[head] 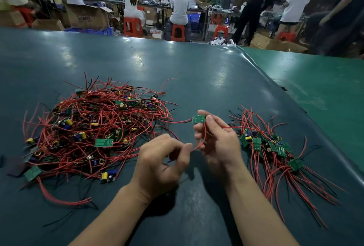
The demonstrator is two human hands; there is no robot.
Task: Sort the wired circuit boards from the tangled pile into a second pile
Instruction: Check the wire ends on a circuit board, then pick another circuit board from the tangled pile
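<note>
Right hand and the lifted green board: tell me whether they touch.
Touching. The head view shows the right hand pinching the green board between its fingertips.

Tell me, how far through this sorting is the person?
Early on. Done: a small second pile of boards lies at the right. In hand: the right hand pinches one board, while the left hand pinches its red wire. Left: the tangled pile, far bigger, still waits on the table.
</note>
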